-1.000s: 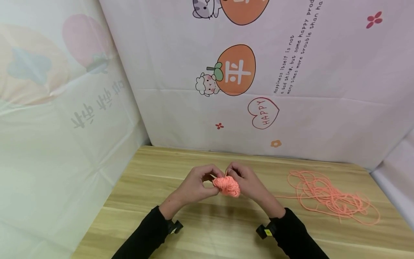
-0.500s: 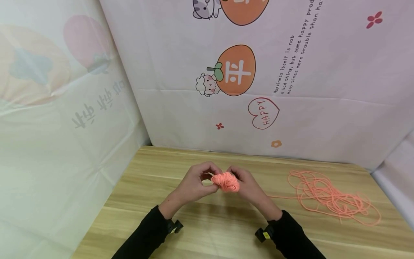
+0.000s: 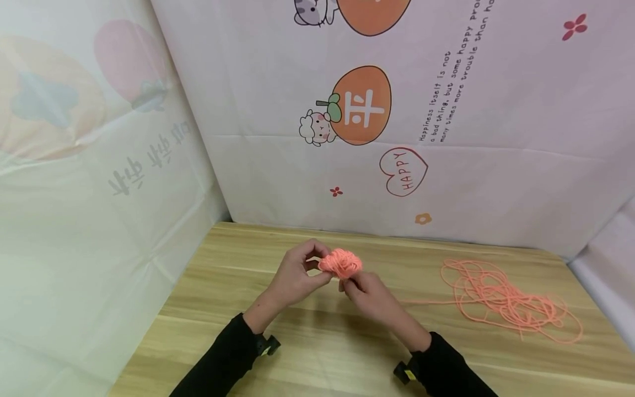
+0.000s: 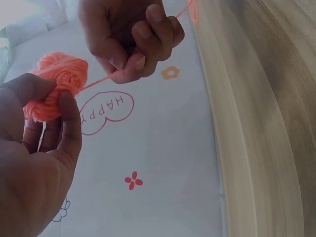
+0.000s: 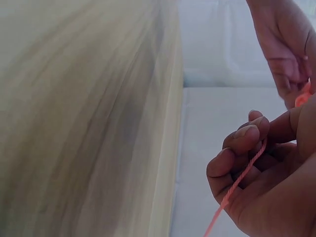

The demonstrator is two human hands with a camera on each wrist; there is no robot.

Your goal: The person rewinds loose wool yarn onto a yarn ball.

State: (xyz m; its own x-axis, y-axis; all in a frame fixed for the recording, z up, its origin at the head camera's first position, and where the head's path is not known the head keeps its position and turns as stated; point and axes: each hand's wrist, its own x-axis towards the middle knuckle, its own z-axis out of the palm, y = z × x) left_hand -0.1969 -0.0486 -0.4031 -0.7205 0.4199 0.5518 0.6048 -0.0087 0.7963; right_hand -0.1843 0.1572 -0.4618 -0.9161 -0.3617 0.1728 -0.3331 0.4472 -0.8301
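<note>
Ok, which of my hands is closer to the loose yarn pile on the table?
Right. Your right hand is left of the loose yarn pile, apart from it, holding a strand; your left hand is farther left, holding the yarn bundle.

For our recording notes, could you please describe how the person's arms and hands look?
Long black sleeves end near the wrists. The left hand and right hand are ungloved. A small black device sits by each wrist; the right one bears a yellow patch.
</note>
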